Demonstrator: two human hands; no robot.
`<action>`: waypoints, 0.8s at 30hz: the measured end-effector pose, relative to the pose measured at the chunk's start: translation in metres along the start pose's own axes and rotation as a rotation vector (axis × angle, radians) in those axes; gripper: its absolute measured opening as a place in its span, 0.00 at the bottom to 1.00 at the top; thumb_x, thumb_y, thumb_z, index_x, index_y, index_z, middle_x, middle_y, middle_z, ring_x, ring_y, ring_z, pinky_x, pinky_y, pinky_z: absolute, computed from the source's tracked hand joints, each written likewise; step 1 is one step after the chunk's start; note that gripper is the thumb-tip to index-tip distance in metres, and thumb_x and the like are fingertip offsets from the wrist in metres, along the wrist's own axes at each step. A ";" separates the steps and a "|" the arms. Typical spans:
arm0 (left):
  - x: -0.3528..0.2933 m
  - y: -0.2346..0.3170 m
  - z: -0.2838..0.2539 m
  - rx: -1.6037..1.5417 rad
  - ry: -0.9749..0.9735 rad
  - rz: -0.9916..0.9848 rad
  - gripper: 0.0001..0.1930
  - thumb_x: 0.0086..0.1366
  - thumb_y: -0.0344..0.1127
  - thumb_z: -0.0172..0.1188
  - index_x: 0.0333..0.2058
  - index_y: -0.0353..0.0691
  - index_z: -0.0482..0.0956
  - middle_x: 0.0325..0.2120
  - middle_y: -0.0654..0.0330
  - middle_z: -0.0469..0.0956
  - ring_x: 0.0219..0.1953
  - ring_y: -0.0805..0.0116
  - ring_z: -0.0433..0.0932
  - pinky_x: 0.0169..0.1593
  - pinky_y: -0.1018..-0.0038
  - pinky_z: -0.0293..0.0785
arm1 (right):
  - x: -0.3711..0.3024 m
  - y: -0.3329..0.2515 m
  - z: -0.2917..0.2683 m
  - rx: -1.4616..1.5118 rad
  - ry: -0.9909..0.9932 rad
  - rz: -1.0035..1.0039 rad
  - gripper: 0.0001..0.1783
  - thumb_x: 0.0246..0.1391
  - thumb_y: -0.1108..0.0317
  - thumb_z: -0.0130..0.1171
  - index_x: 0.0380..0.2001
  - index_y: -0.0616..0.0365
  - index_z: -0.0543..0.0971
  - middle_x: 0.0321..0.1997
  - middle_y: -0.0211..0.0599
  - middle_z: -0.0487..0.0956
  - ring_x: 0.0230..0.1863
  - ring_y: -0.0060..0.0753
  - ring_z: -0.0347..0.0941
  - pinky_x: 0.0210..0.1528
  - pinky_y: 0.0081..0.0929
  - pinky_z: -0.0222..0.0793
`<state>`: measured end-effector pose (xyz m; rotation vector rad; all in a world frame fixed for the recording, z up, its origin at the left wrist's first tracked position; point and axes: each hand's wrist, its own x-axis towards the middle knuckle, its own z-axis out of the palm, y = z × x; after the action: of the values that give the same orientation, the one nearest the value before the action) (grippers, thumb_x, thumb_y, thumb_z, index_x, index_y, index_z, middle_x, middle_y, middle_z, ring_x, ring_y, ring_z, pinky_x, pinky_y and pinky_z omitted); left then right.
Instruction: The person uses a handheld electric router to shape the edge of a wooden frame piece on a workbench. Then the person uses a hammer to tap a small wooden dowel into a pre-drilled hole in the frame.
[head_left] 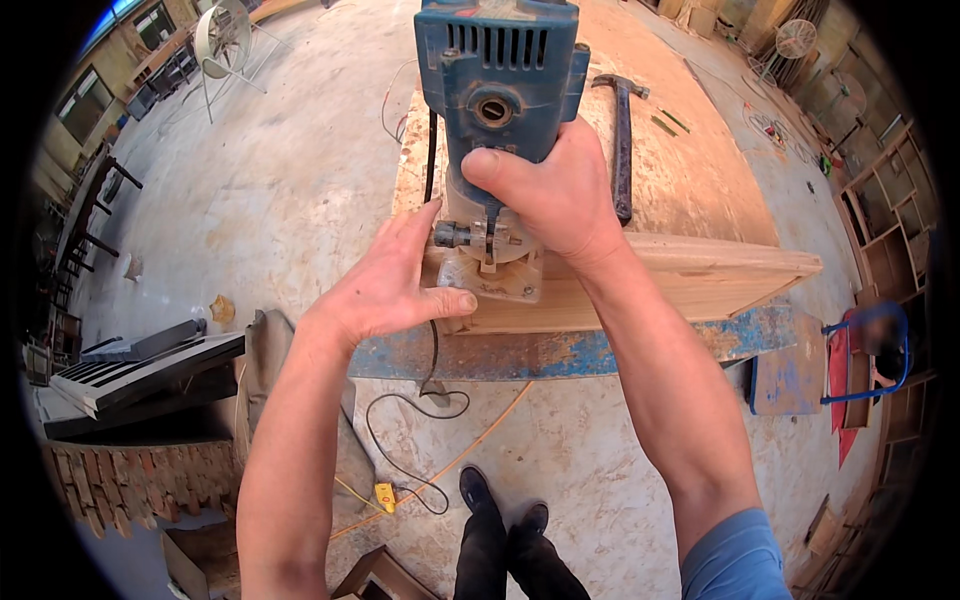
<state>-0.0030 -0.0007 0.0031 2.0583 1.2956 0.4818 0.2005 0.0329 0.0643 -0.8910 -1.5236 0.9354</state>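
Note:
A blue trim router (500, 75) stands upright on the top edge of a wooden panel (690, 280). My right hand (555, 190) is wrapped round its body, the thumb across the front. Its clear base (490, 275) sits at the panel's left end, and a black knob (452, 234) juts out on the left. Beside that base, my left hand (385, 275) lies against the panel's end with fingers stretched and thumb apart. Whether it presses on the wood or the base, I cannot tell. The cutting bit is hard to make out.
A claw hammer (622, 150) lies on the wooden worktop (700, 170) beyond the panel. A black cord (433, 350) hangs to the floor near a yellow connector (385, 497). Stacked dark boards (150, 375) stand at left, a blue-framed cart (865, 355) at right.

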 end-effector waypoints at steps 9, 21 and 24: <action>0.000 -0.007 0.003 0.032 0.004 -0.019 0.60 0.48 0.63 0.73 0.69 0.28 0.54 0.63 0.35 0.62 0.68 0.42 0.59 0.71 0.56 0.57 | 0.002 -0.001 0.004 -0.016 -0.018 -0.055 0.28 0.36 0.59 0.77 0.42 0.61 0.81 0.37 0.35 0.85 0.37 0.27 0.80 0.45 0.29 0.76; 0.000 -0.004 0.003 0.085 0.056 0.111 0.51 0.53 0.65 0.68 0.66 0.37 0.61 0.57 0.43 0.69 0.63 0.44 0.63 0.68 0.55 0.58 | 0.003 0.001 0.005 -0.044 -0.003 -0.060 0.27 0.36 0.58 0.77 0.39 0.60 0.82 0.36 0.35 0.86 0.36 0.27 0.80 0.43 0.29 0.77; -0.001 -0.005 0.003 0.074 0.057 0.111 0.51 0.53 0.66 0.67 0.67 0.37 0.61 0.58 0.43 0.68 0.63 0.44 0.63 0.68 0.54 0.58 | 0.003 0.000 0.005 -0.050 -0.001 -0.065 0.27 0.36 0.58 0.77 0.39 0.60 0.82 0.36 0.35 0.86 0.36 0.27 0.80 0.43 0.29 0.77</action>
<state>-0.0049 -0.0006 -0.0028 2.2016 1.2536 0.5537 0.1951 0.0348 0.0644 -0.8719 -1.5739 0.8541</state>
